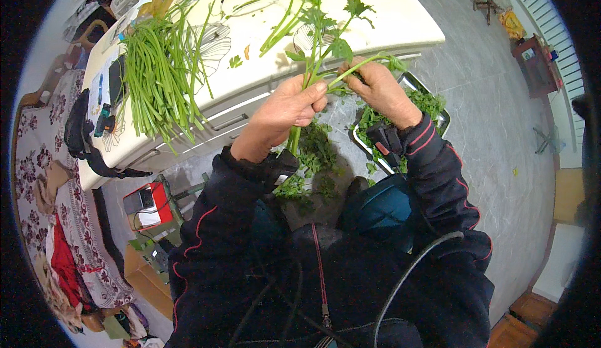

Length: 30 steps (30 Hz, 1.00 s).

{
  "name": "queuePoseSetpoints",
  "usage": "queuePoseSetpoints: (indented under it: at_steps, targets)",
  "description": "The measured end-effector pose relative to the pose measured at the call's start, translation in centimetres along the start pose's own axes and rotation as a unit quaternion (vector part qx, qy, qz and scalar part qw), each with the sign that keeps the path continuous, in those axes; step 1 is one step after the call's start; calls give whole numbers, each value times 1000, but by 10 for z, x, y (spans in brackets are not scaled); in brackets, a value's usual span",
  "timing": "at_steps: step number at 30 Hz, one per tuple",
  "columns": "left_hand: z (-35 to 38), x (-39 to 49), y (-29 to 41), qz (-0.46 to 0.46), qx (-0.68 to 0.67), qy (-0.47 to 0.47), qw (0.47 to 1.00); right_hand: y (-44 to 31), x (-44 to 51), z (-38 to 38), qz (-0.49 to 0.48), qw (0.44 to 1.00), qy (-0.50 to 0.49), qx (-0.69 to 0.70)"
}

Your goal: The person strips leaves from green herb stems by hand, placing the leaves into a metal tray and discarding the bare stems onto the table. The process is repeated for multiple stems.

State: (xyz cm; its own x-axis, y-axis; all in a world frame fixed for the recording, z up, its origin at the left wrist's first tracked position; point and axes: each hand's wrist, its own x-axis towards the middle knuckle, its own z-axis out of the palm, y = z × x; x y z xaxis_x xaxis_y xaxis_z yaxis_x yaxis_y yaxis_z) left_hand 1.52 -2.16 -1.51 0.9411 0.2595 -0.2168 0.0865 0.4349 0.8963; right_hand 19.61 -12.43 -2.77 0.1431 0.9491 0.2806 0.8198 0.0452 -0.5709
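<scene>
A leafy celery stalk [320, 24] stands upright in my left hand [284, 106], its lower end showing below the fist. My right hand [382, 87] is at a side stem [359, 67] branching off to the right, fingers curled around its leafy end; the fingertips are partly hidden. Bare green stalks [155, 80] lie in a thick bundle at the table's left, their ends hanging over the front edge. More stalks [281, 31] rest on the tabletop beyond my hands. Picked leaves [319, 153] are heaped below my left hand.
Below my right hand, a metal-rimmed tray [443, 125] holds leaves [425, 104]. The white table [399, 19] has drawers [230, 120] along its front. A black strap [77, 127] hangs over its left corner. A red box [159, 202] and a cardboard box [145, 273] stand lower left.
</scene>
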Motion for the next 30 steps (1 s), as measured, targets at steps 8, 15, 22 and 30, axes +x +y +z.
queuePoseSetpoints:
  at_steps: [8, 15, 22, 30]
  targets:
    - [0, 0, -6, -17, -7, 21, 1000, 18, -9, 8, -6, 994, 37, -100]
    - [-5, -6, 1, -13, 4, 56, 998, 69, -26, -9, 183, 972, 127, -75]
    - [-11, -3, 1, -5, 3, 57, 998, 19, -38, -15, 220, 912, -11, 347]
    - [-10, -2, 1, -20, 11, 69, 997, -13, -29, 0, 73, 983, -118, 119]
